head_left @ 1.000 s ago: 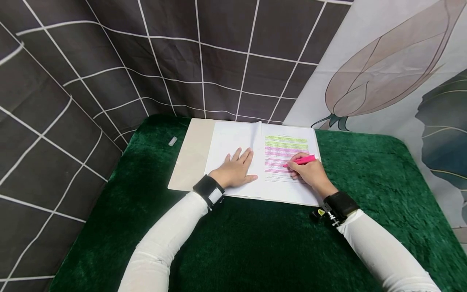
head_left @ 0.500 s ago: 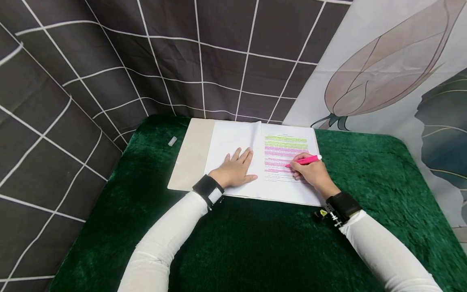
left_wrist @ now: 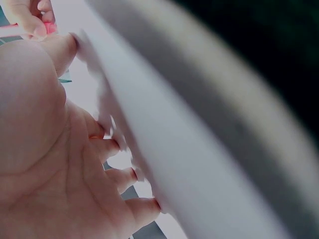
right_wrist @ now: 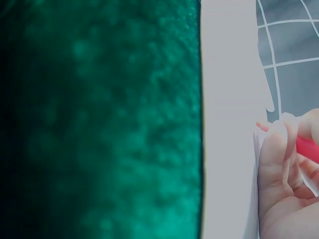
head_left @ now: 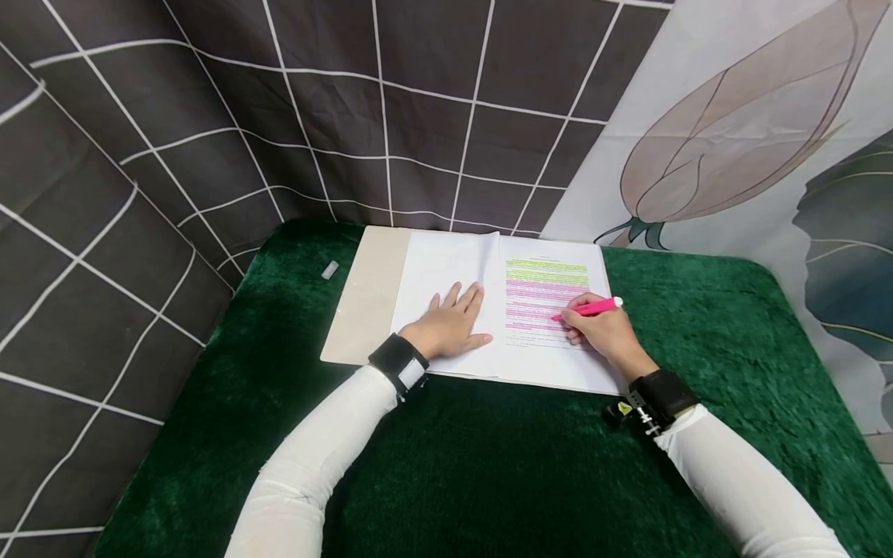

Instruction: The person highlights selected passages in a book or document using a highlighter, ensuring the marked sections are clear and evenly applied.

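In the head view my right hand (head_left: 605,332) pinches a pink highlighter (head_left: 594,307), its tip down on the printed right-hand page (head_left: 544,364). Yellow-green bands cover the upper lines of that page, and pink bands lie on the lines below. My left hand (head_left: 449,324) rests with spread, straight fingers on the white left-hand page (head_left: 446,260), touching the paper. In the right wrist view the highlighter (right_wrist: 306,148) sits between thumb and fingers. The left wrist view shows the left palm (left_wrist: 45,149) with its fingertips on the paper.
Under the pages lies an open cream folder (head_left: 363,302) on a green plush cloth (head_left: 488,465). A small pale, translucent block (head_left: 330,270) sits left of the folder. Behind hangs a dark curtain (head_left: 432,124) with white grid lines, beside a leaf-patterned one (head_left: 732,139).
My right hand with the highlighter has slid a little to the right along a line in the pink-marked part. The left hand has stayed where it was.
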`<state>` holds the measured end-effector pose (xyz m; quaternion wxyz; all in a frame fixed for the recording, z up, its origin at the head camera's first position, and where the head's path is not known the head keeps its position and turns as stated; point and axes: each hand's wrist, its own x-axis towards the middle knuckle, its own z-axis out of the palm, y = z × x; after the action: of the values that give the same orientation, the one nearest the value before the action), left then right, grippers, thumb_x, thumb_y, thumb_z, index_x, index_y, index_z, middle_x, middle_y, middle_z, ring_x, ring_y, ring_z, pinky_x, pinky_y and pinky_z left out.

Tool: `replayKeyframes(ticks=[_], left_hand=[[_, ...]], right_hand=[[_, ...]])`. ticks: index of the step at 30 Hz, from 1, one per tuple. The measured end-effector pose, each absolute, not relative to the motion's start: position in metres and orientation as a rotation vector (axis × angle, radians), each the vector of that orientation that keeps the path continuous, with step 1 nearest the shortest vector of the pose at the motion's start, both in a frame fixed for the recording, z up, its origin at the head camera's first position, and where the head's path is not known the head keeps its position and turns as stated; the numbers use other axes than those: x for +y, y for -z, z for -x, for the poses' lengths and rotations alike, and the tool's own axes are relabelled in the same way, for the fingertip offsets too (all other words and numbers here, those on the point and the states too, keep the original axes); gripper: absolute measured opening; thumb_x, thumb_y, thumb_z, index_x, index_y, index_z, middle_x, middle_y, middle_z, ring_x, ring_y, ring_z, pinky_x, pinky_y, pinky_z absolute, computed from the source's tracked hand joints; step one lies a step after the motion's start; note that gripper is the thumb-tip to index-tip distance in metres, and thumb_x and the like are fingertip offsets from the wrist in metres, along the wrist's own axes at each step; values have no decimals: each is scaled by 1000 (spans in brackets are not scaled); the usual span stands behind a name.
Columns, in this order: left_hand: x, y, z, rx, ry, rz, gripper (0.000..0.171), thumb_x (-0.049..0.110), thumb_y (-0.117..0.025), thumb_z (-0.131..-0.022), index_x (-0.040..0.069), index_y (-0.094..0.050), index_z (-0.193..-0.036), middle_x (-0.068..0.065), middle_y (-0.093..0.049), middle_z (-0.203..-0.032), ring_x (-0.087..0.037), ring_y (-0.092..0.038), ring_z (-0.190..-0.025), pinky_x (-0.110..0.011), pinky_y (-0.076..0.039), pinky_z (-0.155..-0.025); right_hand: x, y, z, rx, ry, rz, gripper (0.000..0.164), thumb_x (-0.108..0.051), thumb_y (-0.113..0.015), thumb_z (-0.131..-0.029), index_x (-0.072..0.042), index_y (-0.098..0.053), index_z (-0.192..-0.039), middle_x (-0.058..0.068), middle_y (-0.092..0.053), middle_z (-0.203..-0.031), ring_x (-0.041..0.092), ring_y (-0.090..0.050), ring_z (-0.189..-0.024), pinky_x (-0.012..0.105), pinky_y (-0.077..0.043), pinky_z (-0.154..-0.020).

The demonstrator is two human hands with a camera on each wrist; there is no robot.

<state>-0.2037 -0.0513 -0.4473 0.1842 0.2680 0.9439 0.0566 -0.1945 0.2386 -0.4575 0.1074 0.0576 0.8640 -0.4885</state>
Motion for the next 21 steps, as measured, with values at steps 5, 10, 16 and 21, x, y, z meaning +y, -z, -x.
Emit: replayKeyframes(ticks=[5, 10, 16, 21], left_hand=[[-51, 447, 203, 2664, -162, -756, 84, 58, -35, -99, 9, 1, -157, -8, 3, -165, -34, 5, -148, -59, -11, -118], [-51, 447, 203, 2664, -165, -757, 84, 58, -35, -99, 9, 1, -157, -9, 3, -165, -34, 4, -148, -59, -12, -118], [-51, 447, 203, 2659, -162, -756, 85, 59, -35, -98, 9, 1, -157, -8, 3, -165, -34, 5, -148, -59, -11, -118], [-51, 447, 204, 2661, -165, -759, 85, 58, -35, -99, 9, 1, -157, -8, 3, -165, -34, 5, -148, -59, -11, -118]], right_hand=[[241, 458, 194, 2534, 1448, -179, 37, -38, -67, -90, -5, -59, -106, 8, -67, -81, 11, -63, -58, 18, -54, -52], [243, 458, 193, 2539, 1460, -164, 36, -35, -66, -91, -3, -59, -107, 10, -68, -83, 11, -63, -58, 19, -54, -53], [245, 459, 193, 2557, 1440, -198, 34, -35, -66, -92, -4, -61, -106, 10, -69, -83, 10, -62, -58, 18, -52, -51], [246, 458, 193, 2569, 1421, -205, 36, -37, -66, -91, -5, -61, -105, 9, -69, -82, 9, -63, -58, 19, -52, -50]])
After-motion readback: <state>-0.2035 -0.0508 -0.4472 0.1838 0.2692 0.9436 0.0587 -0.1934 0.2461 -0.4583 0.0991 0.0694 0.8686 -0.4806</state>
